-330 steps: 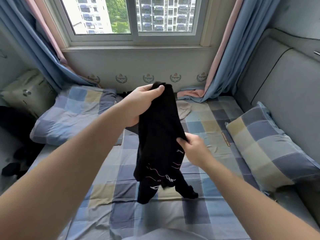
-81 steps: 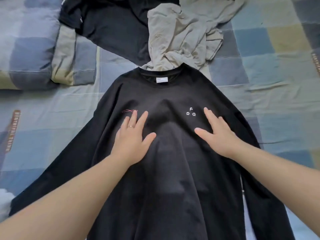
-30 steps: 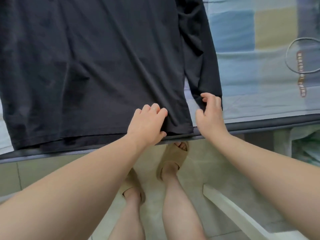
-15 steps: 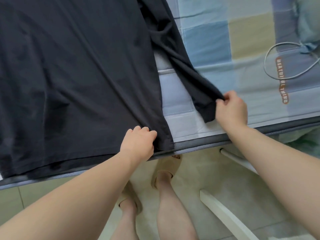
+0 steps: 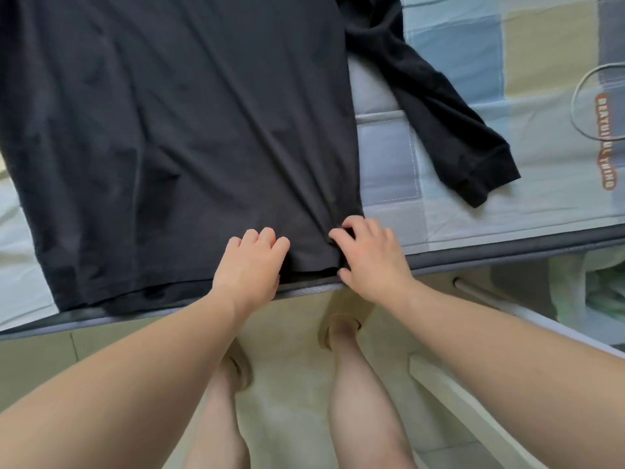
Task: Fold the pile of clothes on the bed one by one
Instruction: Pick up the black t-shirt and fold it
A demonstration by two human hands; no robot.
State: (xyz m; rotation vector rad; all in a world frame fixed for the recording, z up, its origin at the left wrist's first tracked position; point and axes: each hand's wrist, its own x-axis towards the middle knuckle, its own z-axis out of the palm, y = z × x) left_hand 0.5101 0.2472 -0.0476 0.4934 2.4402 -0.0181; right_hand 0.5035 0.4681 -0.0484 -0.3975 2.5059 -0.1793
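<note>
1. The black long-sleeve shirt (image 5: 176,123) is spread out flat on the bed (image 5: 439,228), with its bottom hem right at the near edge of the mattress.
2. Left hand (image 5: 250,262) sits on the hem with the fingers curled over the fabric. The grip looks closed on the shirt, though the thumb is tucked out of sight, so I'm not 100% sure.
3. Right hand (image 5: 368,255) is just beside it at the hem's right corner. The fingers are bunched up and pinching the cloth, so that grip is closed on the shirt too.
4. One sleeve (image 5: 436,99) angles out from the body of the shirt. Its cuff lies flat on the checked blue-and-beige sheet, well apart from both hands.
5. A thin pale cable (image 5: 574,103) loops on the sheet at far right, around an orange printed label (image 5: 605,140).
6. Below the bed edge there's tiled floor (image 5: 291,384), the person's bare legs, tan slippers (image 5: 326,328), and a white bar (image 5: 473,411) low on the right.
</note>
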